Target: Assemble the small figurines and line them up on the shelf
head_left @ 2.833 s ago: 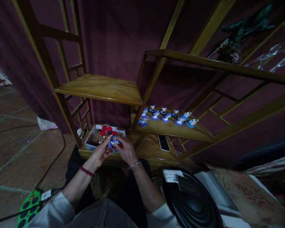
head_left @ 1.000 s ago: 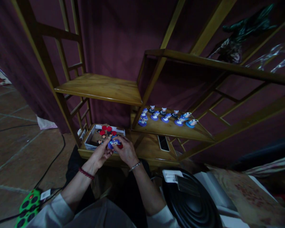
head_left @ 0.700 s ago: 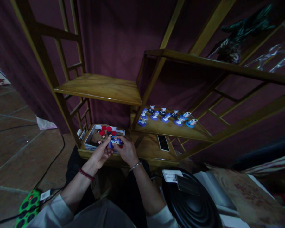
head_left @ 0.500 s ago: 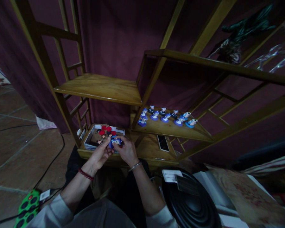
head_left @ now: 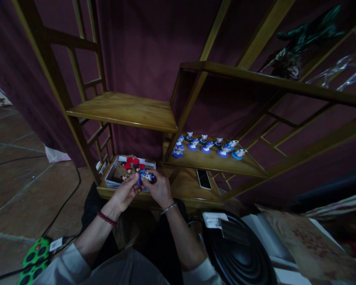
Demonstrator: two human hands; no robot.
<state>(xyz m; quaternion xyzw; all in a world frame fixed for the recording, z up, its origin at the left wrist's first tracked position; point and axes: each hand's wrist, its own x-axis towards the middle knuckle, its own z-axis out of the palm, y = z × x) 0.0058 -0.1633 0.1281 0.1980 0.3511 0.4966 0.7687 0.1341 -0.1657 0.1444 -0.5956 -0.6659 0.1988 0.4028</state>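
A small figurine [head_left: 147,177] with blue-purple hair and a purple base is held between both my hands, just in front of an open box. My left hand [head_left: 126,194] pinches it at the base end. From the other side, the fingers of my right hand [head_left: 160,189] close round its head end. Red round bases and several small figures lie inside the shallow white-walled box [head_left: 112,174]. To the right, several similar purple, blue and dark-based figurines [head_left: 207,147] stand in rows on a wooden shelf [head_left: 190,161].
A phone [head_left: 203,179] lies on the lowest board. Above the box juts another wooden shelf [head_left: 123,111]. Near my right arm sits a round black ridged object [head_left: 240,249]. A green power strip [head_left: 35,255] with cables is on the tiled floor at left.
Both hands stay in nearly the same place. The figurine has turned or tilted slightly between my fingers.
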